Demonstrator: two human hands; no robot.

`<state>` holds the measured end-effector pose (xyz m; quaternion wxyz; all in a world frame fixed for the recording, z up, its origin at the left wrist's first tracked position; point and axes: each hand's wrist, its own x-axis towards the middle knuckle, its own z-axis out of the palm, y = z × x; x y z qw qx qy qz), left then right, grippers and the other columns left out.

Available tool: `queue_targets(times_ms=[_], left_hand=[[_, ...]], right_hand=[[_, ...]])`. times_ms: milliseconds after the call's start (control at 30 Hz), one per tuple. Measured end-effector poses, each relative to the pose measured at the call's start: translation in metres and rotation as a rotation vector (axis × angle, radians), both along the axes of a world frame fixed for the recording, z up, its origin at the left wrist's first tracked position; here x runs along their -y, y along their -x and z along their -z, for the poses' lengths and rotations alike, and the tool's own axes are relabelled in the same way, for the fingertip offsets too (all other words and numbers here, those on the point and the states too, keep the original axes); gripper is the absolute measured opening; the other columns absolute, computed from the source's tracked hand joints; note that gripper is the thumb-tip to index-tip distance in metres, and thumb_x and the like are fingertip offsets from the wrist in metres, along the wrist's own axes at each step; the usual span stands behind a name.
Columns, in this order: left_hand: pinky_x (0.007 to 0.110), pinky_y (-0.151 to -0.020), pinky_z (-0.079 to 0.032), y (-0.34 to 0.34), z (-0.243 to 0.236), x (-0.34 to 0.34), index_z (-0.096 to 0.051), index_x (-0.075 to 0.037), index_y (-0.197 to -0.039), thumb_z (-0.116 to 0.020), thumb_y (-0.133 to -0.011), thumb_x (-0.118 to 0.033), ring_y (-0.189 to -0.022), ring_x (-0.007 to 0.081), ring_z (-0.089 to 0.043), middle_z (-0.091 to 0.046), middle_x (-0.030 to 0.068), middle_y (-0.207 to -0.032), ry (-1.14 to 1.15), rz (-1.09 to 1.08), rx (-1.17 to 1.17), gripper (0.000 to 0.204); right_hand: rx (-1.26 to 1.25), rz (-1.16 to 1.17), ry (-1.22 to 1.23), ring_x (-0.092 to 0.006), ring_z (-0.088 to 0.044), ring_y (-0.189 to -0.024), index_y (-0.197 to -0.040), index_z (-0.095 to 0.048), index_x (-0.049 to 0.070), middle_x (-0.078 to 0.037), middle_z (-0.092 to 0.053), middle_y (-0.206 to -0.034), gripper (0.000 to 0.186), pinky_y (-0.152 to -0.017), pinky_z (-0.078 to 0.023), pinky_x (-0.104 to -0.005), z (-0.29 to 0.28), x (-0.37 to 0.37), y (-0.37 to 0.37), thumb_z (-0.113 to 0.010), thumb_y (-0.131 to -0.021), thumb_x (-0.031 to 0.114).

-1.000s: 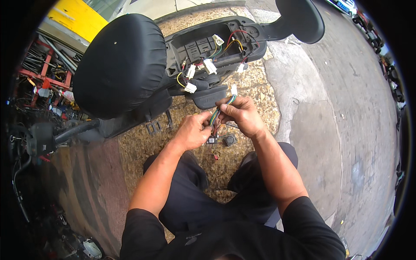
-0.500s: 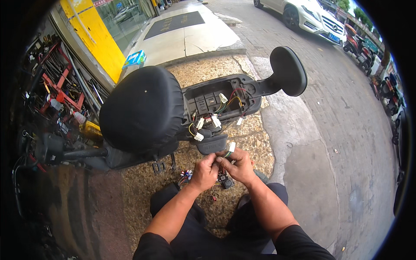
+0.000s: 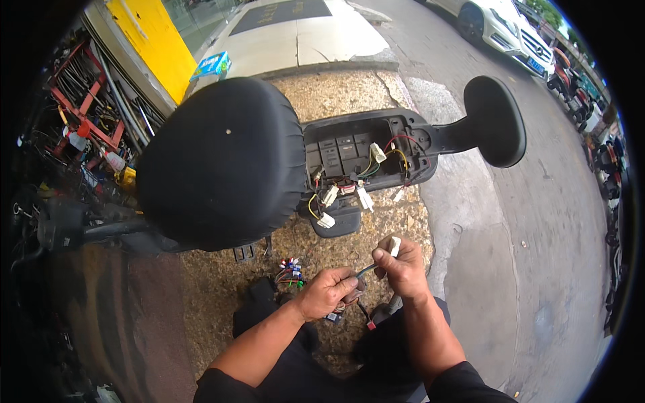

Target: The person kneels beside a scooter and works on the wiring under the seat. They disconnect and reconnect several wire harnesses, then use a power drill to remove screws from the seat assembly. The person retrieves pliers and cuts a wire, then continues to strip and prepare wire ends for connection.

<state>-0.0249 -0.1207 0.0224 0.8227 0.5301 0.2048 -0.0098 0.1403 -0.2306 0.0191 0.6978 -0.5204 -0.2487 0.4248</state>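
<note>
My left hand (image 3: pixel 329 294) grips a bundle of thin coloured wires (image 3: pixel 366 269). Up and to its right, my right hand (image 3: pixel 405 272) pinches the same bundle at a white plug (image 3: pixel 395 244). Below them lie more wires, a small dark module (image 3: pixel 332 316) and a cluster of small coloured connectors (image 3: pixel 289 269), partly hidden by my hands. Beyond is a black scooter body with an open compartment (image 3: pixel 416 176), several white connectors (image 3: pixel 365 199) dangling on wires from it, a round padded seat (image 3: pixel 215 168) on the left and a padded backrest (image 3: pixel 496 119) on the right.
A red rack of tubes and tools (image 3: pixel 84 101) stands at the left by a yellow panel (image 3: pixel 151 43). A blue box (image 3: pixel 211 64) sits near the step (image 3: pixel 295 66). Paved road (image 3: pixel 537 221) runs along the right, with a white car (image 3: pixel 497 33) and parked scooters (image 3: pixel 571 101).
My hands, close together half a second ago, are now farther apart along the wires, my right one up and to the right. The view has shifted up from a second ago, showing more street.
</note>
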Motion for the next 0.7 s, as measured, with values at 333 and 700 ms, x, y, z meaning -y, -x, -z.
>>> queue_targets(times_ms=[333, 700], left_hand=[[0.034, -0.056, -0.042, -0.033, 0.021, -0.039, -0.066, -0.002, -0.094, -0.05, -0.095, -0.015, -0.057, 0.0149, -0.053, -0.056, 0.0065, -0.062, -0.385, -0.062, -0.121, 0.02], [0.035, -0.057, -0.044, 0.026, -0.139, -0.017, -0.066, -0.002, -0.094, -0.052, -0.091, -0.015, -0.058, 0.0179, -0.057, -0.058, 0.0109, -0.062, -0.393, -0.145, -0.424, 0.019]], right_hand=[[-0.205, 0.011, 0.05, -0.0131, -0.058, -0.062, -0.077, -0.06, 0.002, -0.005, -0.059, -0.071, 0.017, -0.056, -0.048, -0.026, 0.029, -0.029, -0.034, -0.076, -0.083, 0.005], [-0.747, -0.099, 0.247, -0.0213, -0.065, -0.067, -0.108, -0.057, 0.0, -0.011, -0.065, -0.078, 0.029, -0.062, -0.053, -0.032, -0.119, -0.001, 0.03, -0.072, -0.084, 0.006]])
